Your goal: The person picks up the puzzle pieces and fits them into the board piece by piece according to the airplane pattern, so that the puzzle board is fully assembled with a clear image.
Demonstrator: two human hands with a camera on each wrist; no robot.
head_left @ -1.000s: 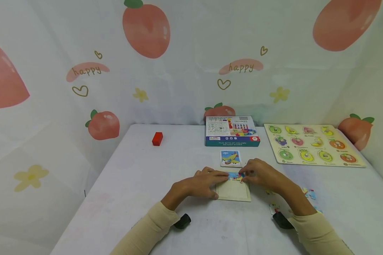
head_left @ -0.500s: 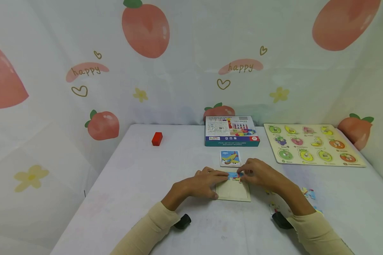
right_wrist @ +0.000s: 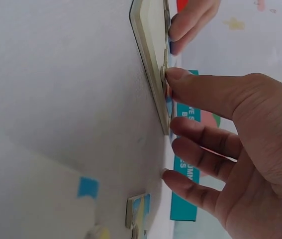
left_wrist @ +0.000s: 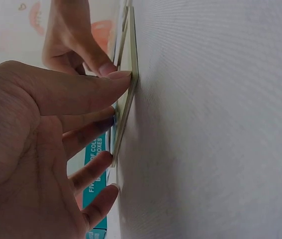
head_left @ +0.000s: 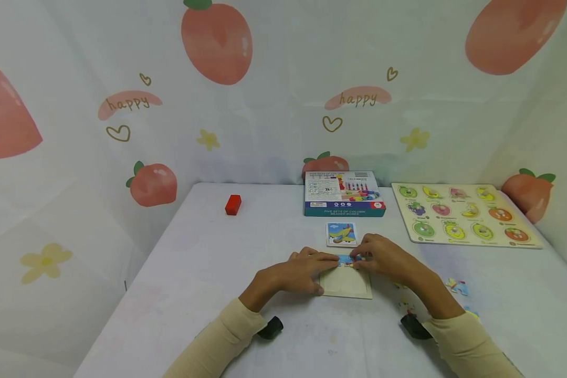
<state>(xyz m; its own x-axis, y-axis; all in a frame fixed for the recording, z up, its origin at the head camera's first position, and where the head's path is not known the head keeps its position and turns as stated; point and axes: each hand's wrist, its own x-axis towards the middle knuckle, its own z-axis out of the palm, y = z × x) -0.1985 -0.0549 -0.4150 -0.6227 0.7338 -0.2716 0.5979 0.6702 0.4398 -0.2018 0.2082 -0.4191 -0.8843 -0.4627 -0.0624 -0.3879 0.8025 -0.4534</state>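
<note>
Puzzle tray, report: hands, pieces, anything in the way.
Left hand on wooden puzzle tray, left side. Right hand pinches jigsaw piece, tray's upper right. Lower tray bare. Right forearm partly hides loose jigsaw pieces, tray's right.

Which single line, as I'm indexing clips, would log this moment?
left hand: touching wooden board; right hand: pinching puzzle piece at board's far right corner; loose pieces: right of board; picture card: beyond board

Resting the left hand [head_left: 302, 271] on a pale tray [head_left: 346, 285], pinching a puzzle piece [head_left: 357, 258] near its far right corner with the right hand [head_left: 384, 257]; beyond, showing an airplane card [head_left: 341, 234], a teal-edged box [head_left: 344, 195] and, at right, a fruit board [head_left: 463, 217]
</note>
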